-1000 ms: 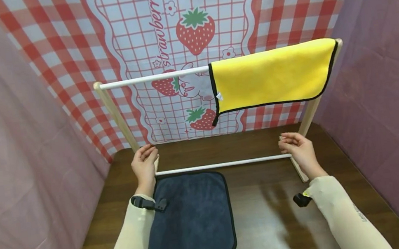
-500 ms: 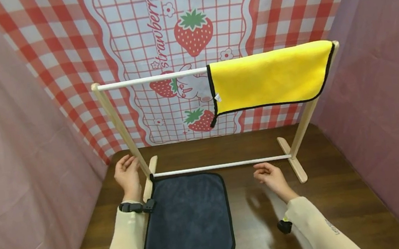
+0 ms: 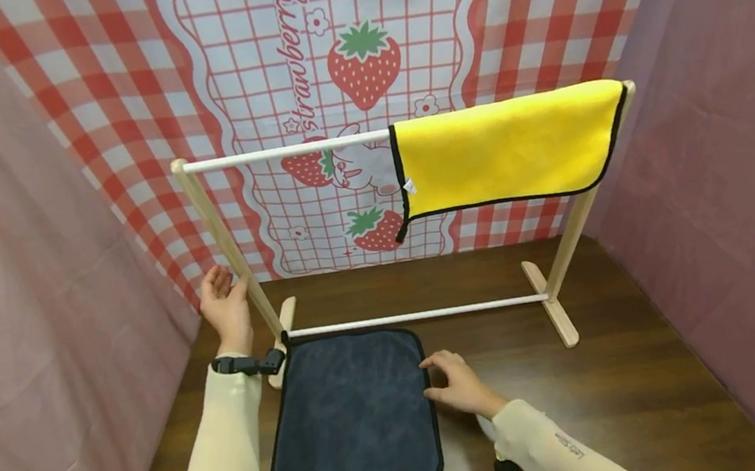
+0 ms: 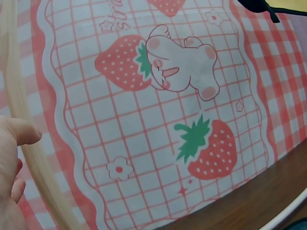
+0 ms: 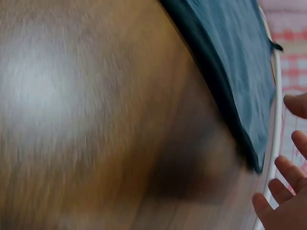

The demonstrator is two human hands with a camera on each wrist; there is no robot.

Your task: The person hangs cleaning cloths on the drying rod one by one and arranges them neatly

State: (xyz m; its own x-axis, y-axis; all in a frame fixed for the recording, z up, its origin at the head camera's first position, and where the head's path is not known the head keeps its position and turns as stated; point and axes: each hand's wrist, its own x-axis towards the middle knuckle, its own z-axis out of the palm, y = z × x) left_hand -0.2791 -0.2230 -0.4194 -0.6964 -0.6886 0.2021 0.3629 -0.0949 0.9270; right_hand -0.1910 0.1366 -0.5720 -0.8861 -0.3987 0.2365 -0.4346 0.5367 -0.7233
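Dark cloth (image 3: 351, 419) lay flat on table (image 3: 653, 406), nearly square, no clear long axis, just left of your right hand (image 3: 464, 386): nearer one, thumb and fingers apart, contact unclear. Your left hand (image 3: 226, 311), fingers loosely bent, was beside rack post (image 3: 226, 242).

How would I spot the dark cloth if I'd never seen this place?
Find the wooden rack standing on the brown table. Just in front of its low white bar, towards the left end, lies a squarish cloth. It is dark blue-grey and spread flat, while the yellow cloth hangs over the top bar.
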